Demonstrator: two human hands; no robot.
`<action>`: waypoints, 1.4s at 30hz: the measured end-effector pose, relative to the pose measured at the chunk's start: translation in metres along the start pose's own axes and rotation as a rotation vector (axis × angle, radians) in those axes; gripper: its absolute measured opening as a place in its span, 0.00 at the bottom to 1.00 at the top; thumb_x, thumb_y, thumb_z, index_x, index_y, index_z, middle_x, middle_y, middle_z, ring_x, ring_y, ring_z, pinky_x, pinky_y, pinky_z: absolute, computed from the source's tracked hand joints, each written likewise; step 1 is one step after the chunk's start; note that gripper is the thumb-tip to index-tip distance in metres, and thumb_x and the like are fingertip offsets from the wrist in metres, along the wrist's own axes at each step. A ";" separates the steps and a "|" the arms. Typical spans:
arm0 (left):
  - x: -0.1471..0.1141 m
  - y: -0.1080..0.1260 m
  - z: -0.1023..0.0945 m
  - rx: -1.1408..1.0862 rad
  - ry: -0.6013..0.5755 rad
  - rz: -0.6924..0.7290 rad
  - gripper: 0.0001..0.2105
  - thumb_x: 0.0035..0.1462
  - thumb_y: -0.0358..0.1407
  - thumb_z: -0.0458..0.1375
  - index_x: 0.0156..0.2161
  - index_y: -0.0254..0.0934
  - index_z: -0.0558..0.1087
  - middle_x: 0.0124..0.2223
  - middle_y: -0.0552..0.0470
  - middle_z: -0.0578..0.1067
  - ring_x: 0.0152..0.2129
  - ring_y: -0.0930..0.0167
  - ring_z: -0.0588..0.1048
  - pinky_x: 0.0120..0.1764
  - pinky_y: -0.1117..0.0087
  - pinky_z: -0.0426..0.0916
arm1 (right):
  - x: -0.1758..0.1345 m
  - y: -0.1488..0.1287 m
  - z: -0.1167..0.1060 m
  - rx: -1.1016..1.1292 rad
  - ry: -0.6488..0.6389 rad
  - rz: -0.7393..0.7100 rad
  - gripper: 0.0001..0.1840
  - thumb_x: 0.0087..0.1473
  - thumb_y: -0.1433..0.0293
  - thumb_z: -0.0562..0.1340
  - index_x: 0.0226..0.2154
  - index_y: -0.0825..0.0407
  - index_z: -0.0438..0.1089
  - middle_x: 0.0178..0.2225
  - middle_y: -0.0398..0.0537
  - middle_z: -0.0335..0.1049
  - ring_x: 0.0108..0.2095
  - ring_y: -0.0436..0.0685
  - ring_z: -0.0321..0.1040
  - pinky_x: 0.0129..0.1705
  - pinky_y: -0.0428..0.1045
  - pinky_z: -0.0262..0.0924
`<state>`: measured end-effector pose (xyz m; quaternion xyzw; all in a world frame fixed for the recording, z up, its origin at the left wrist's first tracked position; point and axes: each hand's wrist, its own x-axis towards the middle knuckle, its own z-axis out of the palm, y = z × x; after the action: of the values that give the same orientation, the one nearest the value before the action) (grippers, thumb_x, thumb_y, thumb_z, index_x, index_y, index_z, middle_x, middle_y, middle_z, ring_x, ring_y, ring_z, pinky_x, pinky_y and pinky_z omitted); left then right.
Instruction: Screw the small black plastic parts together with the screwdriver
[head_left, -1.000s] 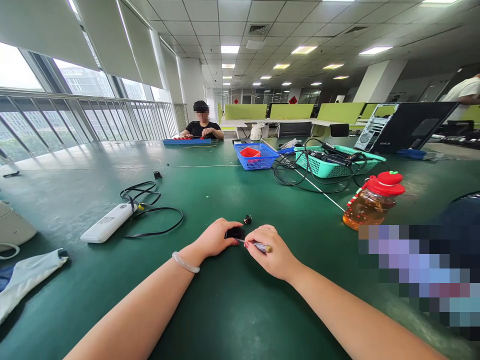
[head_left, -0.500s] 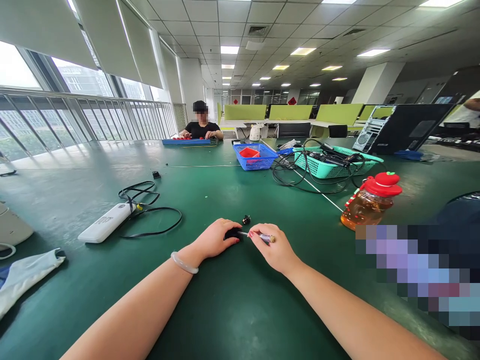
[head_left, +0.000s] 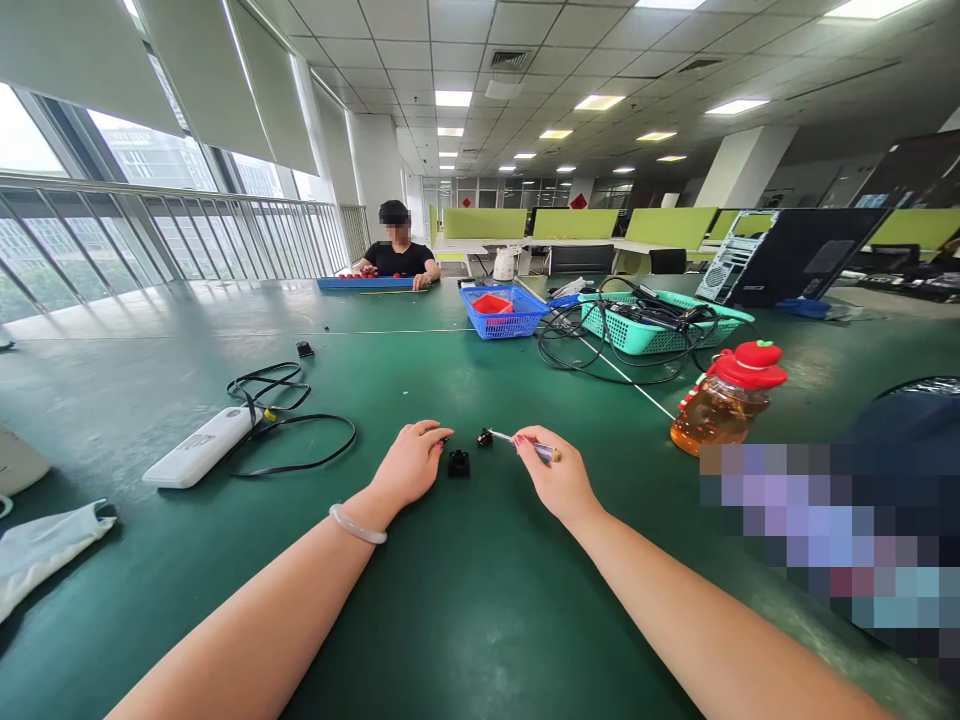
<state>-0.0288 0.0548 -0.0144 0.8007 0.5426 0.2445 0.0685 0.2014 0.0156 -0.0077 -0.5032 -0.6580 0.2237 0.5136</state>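
Observation:
My right hand point(head_left: 556, 475) grips a small screwdriver point(head_left: 541, 450) with a light handle and thin metal shaft. Its tip points left and meets, or nearly meets, a small dark, shiny part point(head_left: 485, 438) on the green table point(head_left: 480, 590). Left of that part is my left hand point(head_left: 409, 462), a pale bangle point(head_left: 358, 524) on its wrist. Its fingers reach forward, slightly bent and apart; a dark speck shows by the fingertips, too small to name. A black square block point(head_left: 459, 463) rests just right of my left hand, not held.
A white power bank point(head_left: 202, 447) with a black cable lies left. A blue basket point(head_left: 504, 322), a green basket point(head_left: 652, 338) of tangled cables and a red-lidded jar point(head_left: 724, 410) stand farther right. A person point(head_left: 399, 258) sits across, at a blue tray point(head_left: 367, 283).
My left hand has let go of the black block and moved slightly left. The screwdriver tip has moved from the block to the small dark part.

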 end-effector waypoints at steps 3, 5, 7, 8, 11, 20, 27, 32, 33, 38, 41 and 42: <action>-0.001 0.001 0.000 0.090 -0.039 -0.027 0.18 0.60 0.32 0.47 0.48 0.37 0.78 0.55 0.44 0.73 0.51 0.58 0.71 0.57 0.54 0.65 | 0.004 0.007 0.002 0.024 -0.022 0.055 0.16 0.56 0.55 0.57 0.30 0.49 0.71 0.27 0.45 0.70 0.27 0.54 0.64 0.28 0.47 0.57; -0.002 0.004 -0.003 0.124 -0.052 -0.030 0.18 0.58 0.32 0.48 0.46 0.37 0.78 0.53 0.44 0.75 0.49 0.58 0.72 0.56 0.54 0.66 | 0.006 0.009 0.002 0.043 -0.038 0.084 0.16 0.56 0.55 0.57 0.31 0.50 0.71 0.28 0.45 0.71 0.28 0.54 0.64 0.29 0.47 0.57; -0.002 0.007 -0.005 0.134 -0.047 -0.047 0.18 0.58 0.32 0.47 0.44 0.38 0.79 0.50 0.46 0.78 0.47 0.57 0.72 0.54 0.51 0.67 | 0.006 0.009 0.001 0.060 -0.052 0.107 0.16 0.55 0.55 0.57 0.31 0.49 0.72 0.29 0.45 0.71 0.28 0.54 0.65 0.29 0.47 0.57; -0.003 0.009 -0.006 0.130 -0.035 -0.056 0.18 0.59 0.33 0.47 0.44 0.38 0.79 0.49 0.46 0.79 0.46 0.57 0.72 0.53 0.50 0.66 | 0.006 0.009 0.001 0.067 -0.061 0.113 0.16 0.55 0.55 0.57 0.31 0.49 0.72 0.29 0.45 0.72 0.28 0.54 0.65 0.29 0.47 0.57; -0.004 0.013 -0.006 0.082 -0.001 -0.037 0.17 0.63 0.39 0.47 0.48 0.41 0.76 0.48 0.48 0.79 0.49 0.57 0.70 0.55 0.49 0.63 | 0.005 0.010 0.001 0.088 -0.084 0.109 0.16 0.55 0.55 0.58 0.31 0.50 0.72 0.28 0.45 0.72 0.28 0.54 0.65 0.28 0.47 0.57; -0.010 0.019 0.000 -0.018 -0.152 0.170 0.28 0.59 0.49 0.55 0.62 0.43 0.62 0.60 0.45 0.69 0.59 0.58 0.62 0.61 0.49 0.54 | 0.004 0.007 -0.001 0.168 -0.067 0.061 0.18 0.56 0.56 0.56 0.25 0.51 0.70 0.24 0.44 0.68 0.28 0.54 0.65 0.33 0.49 0.59; -0.012 0.025 -0.002 -0.034 -0.221 0.228 0.25 0.58 0.50 0.56 0.59 0.47 0.66 0.59 0.47 0.70 0.58 0.58 0.63 0.61 0.48 0.53 | 0.006 0.007 -0.004 0.179 0.101 0.074 0.20 0.56 0.55 0.55 0.23 0.51 0.68 0.20 0.43 0.64 0.25 0.53 0.63 0.29 0.48 0.58; -0.015 0.044 0.008 -0.004 -0.191 0.190 0.24 0.58 0.52 0.56 0.57 0.47 0.67 0.58 0.46 0.71 0.56 0.55 0.64 0.59 0.42 0.53 | 0.006 0.009 -0.001 0.138 0.120 0.073 0.21 0.57 0.55 0.54 0.21 0.50 0.67 0.19 0.42 0.62 0.23 0.52 0.61 0.27 0.47 0.55; -0.015 0.048 0.010 0.004 -0.182 0.170 0.23 0.58 0.51 0.55 0.56 0.46 0.67 0.57 0.46 0.71 0.56 0.55 0.64 0.58 0.40 0.53 | 0.006 0.009 0.000 0.130 0.122 0.068 0.21 0.58 0.55 0.54 0.21 0.50 0.67 0.19 0.42 0.62 0.23 0.52 0.61 0.27 0.47 0.55; -0.018 0.062 0.011 0.059 -0.203 0.148 0.12 0.61 0.43 0.54 0.48 0.44 0.70 0.53 0.47 0.73 0.52 0.57 0.67 0.57 0.39 0.54 | 0.005 0.012 0.002 0.099 0.122 0.061 0.22 0.58 0.55 0.53 0.21 0.50 0.67 0.19 0.41 0.62 0.22 0.52 0.61 0.27 0.47 0.55; -0.031 0.059 0.002 0.072 -0.226 0.172 0.09 0.62 0.40 0.54 0.45 0.42 0.70 0.51 0.48 0.73 0.51 0.59 0.68 0.57 0.45 0.58 | 0.004 0.011 0.001 0.100 0.113 0.057 0.21 0.58 0.55 0.53 0.22 0.50 0.67 0.19 0.41 0.62 0.22 0.52 0.60 0.27 0.47 0.54; -0.038 0.055 -0.004 0.066 -0.236 0.180 0.08 0.62 0.39 0.54 0.45 0.42 0.70 0.51 0.48 0.73 0.50 0.60 0.68 0.57 0.47 0.58 | 0.003 0.011 0.001 0.105 0.108 0.056 0.21 0.58 0.56 0.53 0.22 0.50 0.67 0.19 0.41 0.61 0.22 0.51 0.60 0.27 0.47 0.54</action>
<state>0.0046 -0.0022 -0.0024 0.8711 0.4645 0.1358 0.0831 0.2055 0.0230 -0.0153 -0.5049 -0.6024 0.2448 0.5676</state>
